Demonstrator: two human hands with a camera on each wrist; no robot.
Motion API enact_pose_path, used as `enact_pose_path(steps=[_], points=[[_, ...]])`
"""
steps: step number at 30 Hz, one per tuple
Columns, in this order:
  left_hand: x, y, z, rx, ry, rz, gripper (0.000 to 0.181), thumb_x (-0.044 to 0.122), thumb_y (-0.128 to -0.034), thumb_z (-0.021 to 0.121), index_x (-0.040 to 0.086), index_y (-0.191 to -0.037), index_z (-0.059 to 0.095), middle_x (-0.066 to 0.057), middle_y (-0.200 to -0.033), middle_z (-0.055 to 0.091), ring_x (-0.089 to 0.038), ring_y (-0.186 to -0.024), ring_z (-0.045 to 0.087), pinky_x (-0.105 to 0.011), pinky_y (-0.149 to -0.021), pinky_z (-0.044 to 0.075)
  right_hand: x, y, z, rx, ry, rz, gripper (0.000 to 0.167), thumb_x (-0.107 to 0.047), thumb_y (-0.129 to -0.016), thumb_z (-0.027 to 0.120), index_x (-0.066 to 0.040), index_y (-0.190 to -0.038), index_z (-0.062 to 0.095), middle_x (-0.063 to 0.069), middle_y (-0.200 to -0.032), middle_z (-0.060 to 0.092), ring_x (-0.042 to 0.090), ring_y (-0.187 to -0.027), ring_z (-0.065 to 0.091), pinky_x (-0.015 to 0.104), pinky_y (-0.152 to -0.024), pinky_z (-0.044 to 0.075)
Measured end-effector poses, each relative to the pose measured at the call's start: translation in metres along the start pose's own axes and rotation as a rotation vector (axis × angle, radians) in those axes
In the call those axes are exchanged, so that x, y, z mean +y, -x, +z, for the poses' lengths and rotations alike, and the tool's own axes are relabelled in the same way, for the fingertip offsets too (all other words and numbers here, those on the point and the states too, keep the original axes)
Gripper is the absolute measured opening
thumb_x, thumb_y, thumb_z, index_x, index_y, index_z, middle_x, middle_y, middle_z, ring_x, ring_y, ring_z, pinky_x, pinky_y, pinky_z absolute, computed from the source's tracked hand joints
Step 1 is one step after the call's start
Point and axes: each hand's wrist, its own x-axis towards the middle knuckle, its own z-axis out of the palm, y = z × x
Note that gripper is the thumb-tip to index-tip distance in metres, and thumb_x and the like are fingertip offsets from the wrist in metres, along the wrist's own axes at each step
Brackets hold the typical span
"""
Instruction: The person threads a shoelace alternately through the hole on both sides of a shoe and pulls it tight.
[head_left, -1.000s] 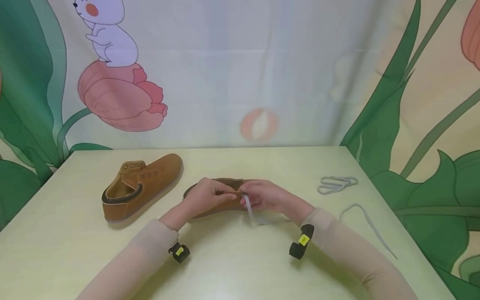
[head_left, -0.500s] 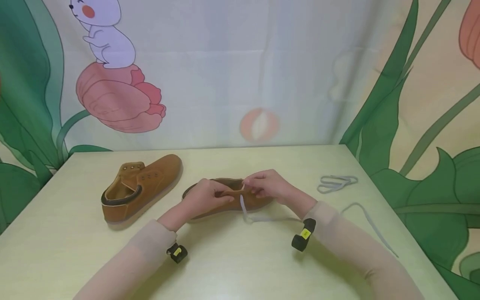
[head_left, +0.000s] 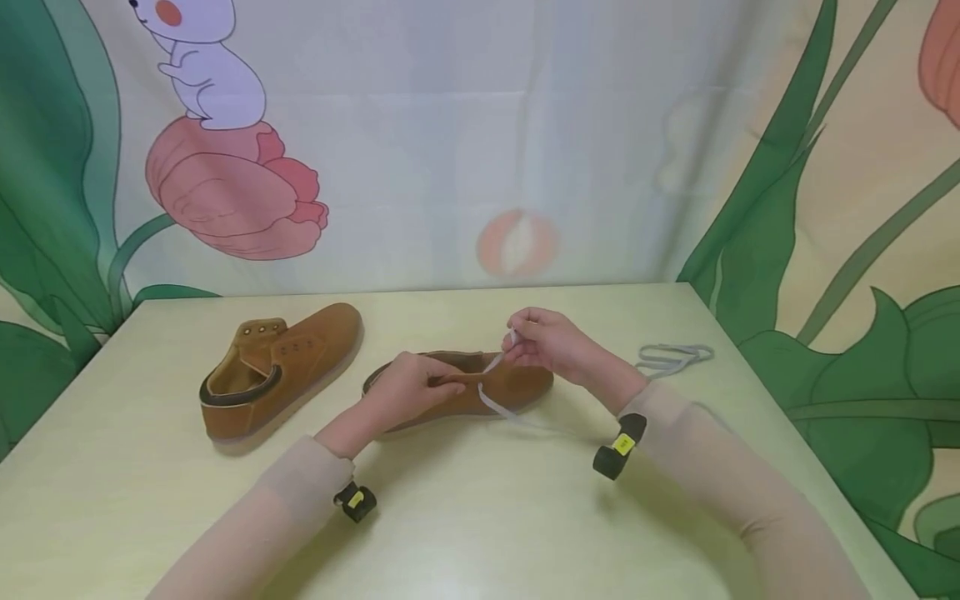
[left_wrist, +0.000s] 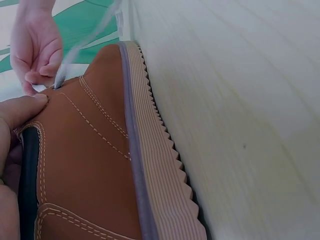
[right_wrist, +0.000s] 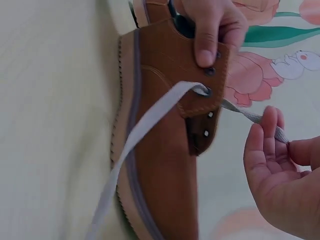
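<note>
A brown shoe (head_left: 525, 382) lies on the table in the middle of the head view, toe to the right. My left hand (head_left: 405, 390) pinches its eyelet flap (right_wrist: 170, 65), with the thumb on the outside beside the eyelets in the right wrist view. A flat light-grey shoelace (right_wrist: 145, 125) passes through the flap's front eyelet. My right hand (head_left: 551, 343) pinches the lace end on the inner side, above and right of the flap. The lace's other part hangs down the shoe's outer side and runs right, partly hidden by the right sleeve.
A second brown shoe (head_left: 322, 358), without a lace, stands at the table's left. A folded grey shoelace (head_left: 675, 358) lies at the right, partly behind the right forearm. A printed curtain (head_left: 412, 192) hangs behind the table (head_left: 465, 517).
My right hand has moved from the flap up and to the right, drawing the lace end through the eyelet. The left hand keeps its hold on the flap.
</note>
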Motion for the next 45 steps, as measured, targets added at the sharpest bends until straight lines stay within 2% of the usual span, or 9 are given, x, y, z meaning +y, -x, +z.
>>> enact_pose_path(steps=[12, 22, 26, 29, 31, 34, 39, 43, 45], points=[[-0.001, 0.0, -0.002, -0.02, 0.003, -0.013, 0.013, 0.014, -0.0948, 0.072, 0.005, -0.098, 0.081, 0.004, -0.06, 0.058, -0.003, -0.052, 0.038, -0.017, -0.052, 0.032, -0.021, 0.009, -0.038, 0.079, -0.1, -0.047, 0.019, -0.012, -0.111, 0.04, -0.001, -0.123, 0.05, -0.008, -0.081, 0.066, 0.003, -0.076, 0.067, 0.018, -0.081, 0.058], [0.0, -0.002, -0.005, -0.037, 0.045, -0.06, 0.012, 0.014, -0.0945, 0.072, 0.005, -0.097, 0.08, 0.003, -0.066, 0.061, -0.006, -0.056, 0.041, -0.019, -0.055, 0.035, -0.055, 0.024, -0.079, 0.145, -0.294, -0.096, 0.016, -0.005, -0.107, 0.047, -0.009, -0.106, 0.062, -0.001, -0.088, 0.073, 0.008, -0.086, 0.073, 0.018, -0.083, 0.059], [0.0, -0.002, -0.004, -0.038, 0.054, -0.075, 0.012, 0.015, -0.0947, 0.072, 0.006, -0.087, 0.076, 0.008, -0.06, 0.046, -0.006, -0.056, 0.038, -0.02, -0.055, 0.032, -0.058, 0.031, -0.099, 0.193, -0.341, -0.104, 0.027, -0.007, -0.105, 0.051, -0.004, -0.132, 0.059, -0.002, -0.092, 0.074, 0.006, -0.089, 0.074, 0.016, -0.084, 0.058], [0.0, -0.002, -0.003, -0.042, 0.061, -0.082, 0.015, 0.015, -0.0949, 0.071, 0.006, -0.083, 0.073, 0.009, -0.059, 0.04, -0.007, -0.056, 0.036, -0.02, -0.055, 0.031, -0.059, 0.037, -0.111, 0.243, -0.344, -0.098, 0.055, -0.002, -0.104, 0.051, -0.001, -0.157, 0.033, -0.005, -0.095, 0.075, 0.003, -0.091, 0.074, 0.013, -0.085, 0.057], [0.0, -0.002, -0.002, -0.045, 0.063, -0.084, 0.015, 0.015, -0.0951, 0.071, 0.006, -0.083, 0.072, 0.009, -0.06, 0.04, -0.007, -0.056, 0.036, -0.02, -0.055, 0.031, -0.059, 0.04, -0.12, 0.274, -0.387, -0.096, 0.064, 0.003, -0.104, 0.049, -0.001, -0.161, 0.023, -0.005, -0.095, 0.076, 0.003, -0.09, 0.074, 0.013, -0.084, 0.057], [0.0, -0.002, -0.001, -0.044, 0.059, -0.086, 0.015, 0.015, -0.095, 0.071, 0.006, -0.083, 0.073, 0.008, -0.061, 0.041, -0.007, -0.057, 0.037, -0.02, -0.056, 0.032, -0.058, 0.044, -0.131, 0.318, -0.51, -0.098, 0.049, 0.006, -0.103, 0.047, -0.005, -0.151, 0.042, -0.001, -0.093, 0.077, 0.007, -0.087, 0.076, 0.015, -0.082, 0.058], [0.0, -0.002, 0.0, -0.04, 0.045, -0.081, 0.017, 0.016, -0.095, 0.072, 0.008, -0.08, 0.069, 0.008, -0.061, 0.039, -0.007, -0.059, 0.037, -0.021, -0.057, 0.032, -0.055, 0.05, -0.144, 0.391, -0.695, -0.102, 0.019, 0.001, -0.104, 0.047, -0.007, -0.105, 0.064, 0.005, -0.089, 0.077, 0.014, -0.083, 0.077, 0.02, -0.08, 0.06], [0.001, -0.004, -0.004, -0.076, 0.027, -0.072, 0.022, 0.019, -0.0959, 0.071, 0.008, -0.077, 0.068, 0.007, -0.06, 0.04, -0.008, -0.057, 0.038, -0.021, -0.056, 0.032, -0.053, 0.055, -0.14, 0.432, -0.662, -0.103, 0.018, -0.004, -0.103, 0.053, -0.009, -0.098, 0.069, 0.004, -0.085, 0.077, 0.013, -0.08, 0.076, 0.02, -0.078, 0.061], [0.001, -0.007, -0.009, -0.093, -0.001, -0.064, 0.022, 0.022, -0.0972, 0.069, 0.007, -0.083, 0.075, 0.005, -0.062, 0.053, -0.008, -0.059, 0.048, -0.022, -0.058, 0.04, -0.053, 0.058, -0.135, 0.44, -0.586, -0.117, 0.015, -0.007, -0.102, 0.057, -0.012, -0.097, 0.071, 0.002, -0.084, 0.076, 0.011, -0.078, 0.075, 0.019, -0.076, 0.06]])
